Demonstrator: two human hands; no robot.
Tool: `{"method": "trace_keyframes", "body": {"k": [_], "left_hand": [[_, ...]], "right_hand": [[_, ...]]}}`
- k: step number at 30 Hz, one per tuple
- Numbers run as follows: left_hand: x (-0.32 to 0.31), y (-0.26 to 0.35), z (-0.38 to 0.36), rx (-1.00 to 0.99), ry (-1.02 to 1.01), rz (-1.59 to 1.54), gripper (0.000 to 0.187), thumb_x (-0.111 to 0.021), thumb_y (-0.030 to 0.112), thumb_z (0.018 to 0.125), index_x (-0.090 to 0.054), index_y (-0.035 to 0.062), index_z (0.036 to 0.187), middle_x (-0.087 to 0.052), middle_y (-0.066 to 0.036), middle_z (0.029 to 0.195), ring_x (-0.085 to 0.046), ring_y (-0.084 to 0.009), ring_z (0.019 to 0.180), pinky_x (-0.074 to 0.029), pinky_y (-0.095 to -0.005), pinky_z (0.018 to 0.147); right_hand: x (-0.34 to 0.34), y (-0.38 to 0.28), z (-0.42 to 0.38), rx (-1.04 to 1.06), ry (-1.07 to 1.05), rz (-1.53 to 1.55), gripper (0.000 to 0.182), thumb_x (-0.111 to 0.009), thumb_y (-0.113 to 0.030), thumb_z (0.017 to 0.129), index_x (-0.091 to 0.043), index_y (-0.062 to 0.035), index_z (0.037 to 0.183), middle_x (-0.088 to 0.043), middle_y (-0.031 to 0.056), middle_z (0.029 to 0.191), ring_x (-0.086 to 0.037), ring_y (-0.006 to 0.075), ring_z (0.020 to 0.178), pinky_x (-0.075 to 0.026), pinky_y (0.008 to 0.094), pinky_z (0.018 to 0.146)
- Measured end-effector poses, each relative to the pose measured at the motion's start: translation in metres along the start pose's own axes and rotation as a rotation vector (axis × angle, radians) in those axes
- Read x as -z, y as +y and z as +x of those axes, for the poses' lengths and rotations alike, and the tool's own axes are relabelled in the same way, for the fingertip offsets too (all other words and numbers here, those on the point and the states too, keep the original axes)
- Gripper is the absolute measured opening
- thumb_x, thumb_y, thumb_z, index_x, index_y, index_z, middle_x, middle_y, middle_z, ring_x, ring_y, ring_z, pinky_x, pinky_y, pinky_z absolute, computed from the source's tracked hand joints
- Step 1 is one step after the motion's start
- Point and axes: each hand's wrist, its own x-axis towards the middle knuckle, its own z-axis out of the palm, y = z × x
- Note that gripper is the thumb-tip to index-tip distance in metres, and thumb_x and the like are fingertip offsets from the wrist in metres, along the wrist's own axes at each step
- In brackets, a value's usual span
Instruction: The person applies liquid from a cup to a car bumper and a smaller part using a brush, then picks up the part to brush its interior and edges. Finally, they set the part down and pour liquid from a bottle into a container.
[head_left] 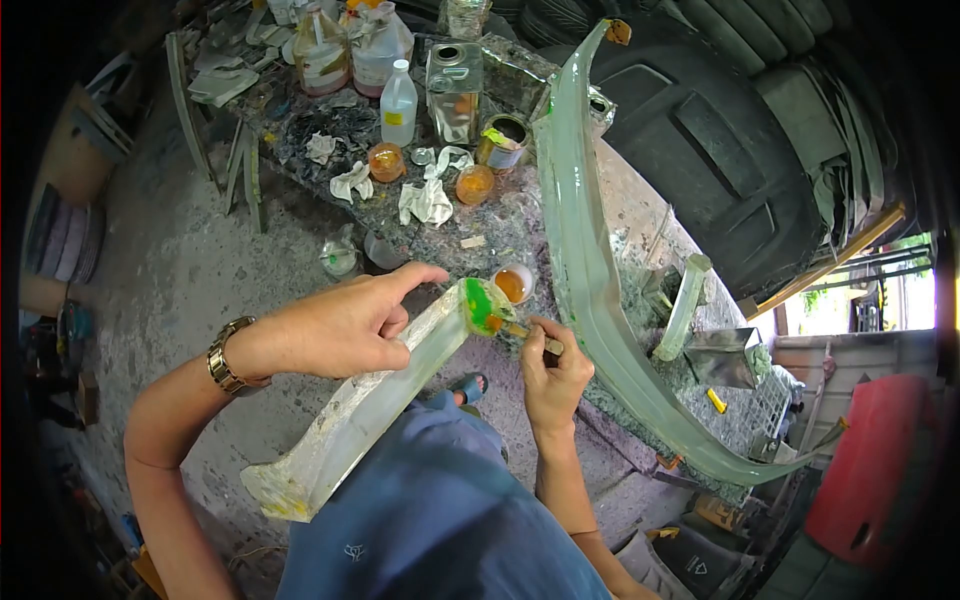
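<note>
My left hand (325,322) grips the side of a long, pale fibreglass strip (365,395), its index finger stretched out past the edge. The strip lies slanted in front of my body, and its upper end carries a wet-looking bright green patch (478,305). Between the fingers of my right hand (556,375) is a small paintbrush (515,329), its bristles touching that green patch. Just beyond the strip's end stands a white cup (513,283) with amber liquid in it.
A cluttered workbench (490,220) holds jugs, a metal can (454,90), an open tin (503,140), orange pots and crumpled tissues (426,203). A long curved greenish fibreglass moulding (580,220) spans its right side. A red panel (868,465) stands at far right.
</note>
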Motion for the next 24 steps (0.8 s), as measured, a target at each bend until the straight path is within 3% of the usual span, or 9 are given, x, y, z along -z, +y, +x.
{"method": "trace_keyframes", "body": {"k": [7,10,13,17,20,22,23,24], "left_hand": [[0.000,-0.003,0.002,0.007,0.016,0.010,0.079,-0.055,0.001,0.073,-0.021,0.0033,0.144,-0.044,0.002,0.060,-0.042,-0.0055,0.053,-0.035,-0.0236,0.050],[0.003,-0.011,0.005,-0.035,0.043,-0.016,0.074,-0.057,0.006,0.071,-0.026,-0.0036,0.139,-0.046,-0.002,0.058,-0.044,-0.0115,0.051,-0.038,-0.0292,0.050],[0.008,-0.017,0.006,-0.031,0.048,-0.061,0.073,-0.056,0.004,0.073,-0.026,-0.0024,0.140,-0.044,0.000,0.057,-0.042,-0.0089,0.051,-0.037,-0.0270,0.049],[0.010,-0.028,0.008,-0.055,0.069,-0.163,0.074,-0.055,0.001,0.074,-0.026,0.0003,0.141,-0.040,0.003,0.058,-0.040,-0.0054,0.052,-0.035,-0.0234,0.049],[0.007,-0.029,0.008,-0.087,0.072,-0.237,0.075,-0.054,-0.002,0.074,-0.025,0.0020,0.142,-0.038,0.005,0.060,-0.038,-0.0036,0.054,-0.033,-0.0213,0.051],[0.005,-0.028,0.008,-0.109,0.074,-0.276,0.075,-0.054,-0.003,0.074,-0.024,0.0027,0.143,-0.036,0.006,0.061,-0.037,-0.0029,0.055,-0.033,-0.0204,0.051],[0.004,-0.027,0.007,-0.115,0.083,-0.290,0.075,-0.053,-0.004,0.074,-0.024,0.0032,0.143,-0.036,0.006,0.062,-0.036,-0.0026,0.056,-0.032,-0.0200,0.052],[0.003,-0.027,0.007,-0.119,0.095,-0.307,0.076,-0.053,-0.005,0.074,-0.023,0.0037,0.144,-0.035,0.006,0.063,-0.035,-0.0023,0.056,-0.032,-0.0196,0.052]], "right_hand": [[0.005,0.005,-0.004,0.000,0.079,0.001,0.013,-0.062,-0.002,0.083,-0.064,-0.0009,0.096,-0.061,0.0059,0.063,-0.054,0.0076,0.050,-0.043,0.0229,0.048],[0.019,0.005,-0.009,-0.012,0.079,0.004,0.014,-0.061,-0.002,0.085,-0.064,0.0001,0.098,-0.062,0.0052,0.064,-0.053,0.0060,0.051,-0.042,0.0213,0.048],[0.037,-0.001,-0.015,-0.145,0.087,0.204,0.014,-0.055,-0.004,0.092,-0.062,0.0029,0.102,-0.059,0.0037,0.065,-0.051,0.0057,0.051,-0.040,0.0186,0.046],[0.034,0.001,-0.018,-0.150,0.085,0.346,0.014,-0.057,-0.003,0.090,-0.063,0.0031,0.101,-0.061,0.0044,0.069,-0.052,0.0059,0.053,-0.041,0.0186,0.048],[0.020,-0.007,-0.014,-0.059,-0.033,0.283,0.014,-0.060,-0.002,0.088,-0.064,0.0025,0.100,-0.062,0.0060,0.074,-0.055,0.0074,0.058,-0.044,0.0214,0.052],[0.010,-0.011,-0.007,0.082,-0.087,0.173,0.018,-0.063,-0.001,0.084,-0.063,0.0004,0.102,-0.062,0.0095,0.081,-0.060,0.0134,0.066,-0.046,0.0253,0.056],[0.006,-0.014,-0.002,0.104,-0.100,0.122,0.020,-0.064,-0.001,0.083,-0.062,-0.0009,0.103,-0.059,0.0122,0.079,-0.060,0.0216,0.067,-0.047,0.0300,0.059],[0.001,-0.015,0.002,0.099,-0.087,0.124,0.020,-0.064,-0.001,0.083,-0.062,-0.0009,0.103,-0.059,0.0122,0.079,-0.060,0.0216,0.067,-0.047,0.0300,0.059]]}}
